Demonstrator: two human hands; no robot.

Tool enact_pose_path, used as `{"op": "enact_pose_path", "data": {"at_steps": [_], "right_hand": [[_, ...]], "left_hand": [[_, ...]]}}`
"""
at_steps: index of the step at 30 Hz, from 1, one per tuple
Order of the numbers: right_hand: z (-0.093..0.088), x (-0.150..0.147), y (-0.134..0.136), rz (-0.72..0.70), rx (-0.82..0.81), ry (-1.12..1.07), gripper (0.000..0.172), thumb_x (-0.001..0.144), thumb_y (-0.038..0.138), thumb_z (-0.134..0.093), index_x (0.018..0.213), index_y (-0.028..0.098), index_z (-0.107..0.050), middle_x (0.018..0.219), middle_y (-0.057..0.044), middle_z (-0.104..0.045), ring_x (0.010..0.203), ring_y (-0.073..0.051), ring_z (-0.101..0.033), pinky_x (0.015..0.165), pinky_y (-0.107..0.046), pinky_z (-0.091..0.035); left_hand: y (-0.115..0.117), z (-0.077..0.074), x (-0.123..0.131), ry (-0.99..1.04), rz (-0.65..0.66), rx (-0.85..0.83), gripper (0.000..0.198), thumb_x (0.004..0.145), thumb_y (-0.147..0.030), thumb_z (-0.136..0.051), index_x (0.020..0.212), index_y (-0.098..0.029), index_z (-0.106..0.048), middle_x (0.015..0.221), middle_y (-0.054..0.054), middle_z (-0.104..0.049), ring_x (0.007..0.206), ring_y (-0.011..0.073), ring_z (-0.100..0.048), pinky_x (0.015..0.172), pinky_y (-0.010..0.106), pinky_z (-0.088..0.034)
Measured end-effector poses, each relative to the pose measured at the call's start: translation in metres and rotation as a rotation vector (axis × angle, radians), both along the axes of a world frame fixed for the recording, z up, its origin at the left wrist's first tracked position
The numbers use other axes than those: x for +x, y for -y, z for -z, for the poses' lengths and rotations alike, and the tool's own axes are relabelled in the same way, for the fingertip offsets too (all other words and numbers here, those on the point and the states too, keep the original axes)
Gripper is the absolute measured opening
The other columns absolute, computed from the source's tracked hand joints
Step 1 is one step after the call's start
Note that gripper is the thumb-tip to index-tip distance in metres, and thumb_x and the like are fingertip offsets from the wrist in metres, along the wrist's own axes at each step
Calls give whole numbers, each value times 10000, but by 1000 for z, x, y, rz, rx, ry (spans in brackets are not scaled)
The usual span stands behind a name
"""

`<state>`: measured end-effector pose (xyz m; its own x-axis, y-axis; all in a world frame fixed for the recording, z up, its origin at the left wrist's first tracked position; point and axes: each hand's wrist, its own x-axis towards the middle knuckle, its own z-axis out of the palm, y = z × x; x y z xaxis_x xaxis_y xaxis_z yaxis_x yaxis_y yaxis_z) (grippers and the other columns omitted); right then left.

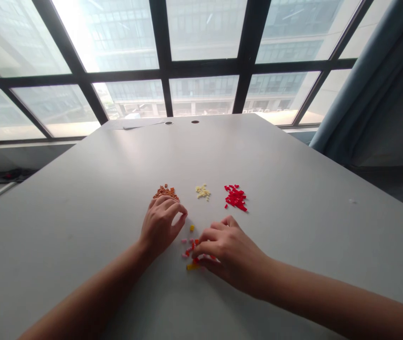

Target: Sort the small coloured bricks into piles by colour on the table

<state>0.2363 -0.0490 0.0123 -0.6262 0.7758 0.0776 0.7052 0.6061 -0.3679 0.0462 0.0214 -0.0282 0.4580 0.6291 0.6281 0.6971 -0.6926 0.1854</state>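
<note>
White tabletop [293,189], small pieces sorted by colour in front of both hands. Left hand [162,221]: palm down, fingers loosely curled, thumb and forefinger tips close together around a rounded gap; cannot tell whether anything is pinched between them. A heap of brown pieces [166,191] lies just beyond its knuckles, the near edge hidden by the fingers.

Right hand [231,248]: fingers bent and lowered over a mixed scatter of pink and orange-red pieces [188,253], part of which it covers. Thumb and fingers stand slightly apart at the tips; whether a piece is gripped cannot be told. The visible part of the scatter lies to the left of these fingertips, between the two hands.

Yellow block [192,228]: between the hands, beyond the scatter. Longer yellow piece [192,267]: on the near side of the scatter, by the right thumb.

Cream pieces [203,191]: small loose group, beyond the gap between the hands. Red pieces [236,197]: denser heap beyond the right hand, a few strays at its edges.
</note>
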Motion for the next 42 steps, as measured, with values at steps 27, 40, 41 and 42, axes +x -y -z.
{"op": "enact_pose_path", "data": {"at_steps": [27,40,41,42], "right_hand": [[30,44,-28,104,216,-239,213,909,232,-527,967,171,-722,991,-75,-726,913,-182,-645,840,-307,-460],[47,32,-15,80,294,-229,185,873,142,-553,935,153,-727,951,-100,-715,897,-198,-643,829,-313,-516],[46,33,-16,94,296,-227,175,865,127,-559,904,150,-728,916,-96,-713,867,-195,-642,808,-308,-517],[46,33,-16,109,300,-230,167,854,112,-566,877,148,-728,887,-92,-711,842,-192,-641,790,-304,-516]], "left_hand": [[8,-9,-1,106,-88,-15,157,894,-204,-474,881,-183,-630,894,59,-702,874,207,-625,845,380,-462],[49,-7,-20,84,-58,-535,195,717,-278,-680,896,-207,-716,905,51,-629,715,157,-638,674,299,-547],[46,-8,-17,75,-47,-551,174,704,-266,-692,865,-205,-720,895,48,-626,697,150,-632,665,291,-546],[44,-9,-14,66,-34,-562,136,702,-253,-692,824,-201,-721,879,46,-624,680,142,-626,655,280,-545]]}}
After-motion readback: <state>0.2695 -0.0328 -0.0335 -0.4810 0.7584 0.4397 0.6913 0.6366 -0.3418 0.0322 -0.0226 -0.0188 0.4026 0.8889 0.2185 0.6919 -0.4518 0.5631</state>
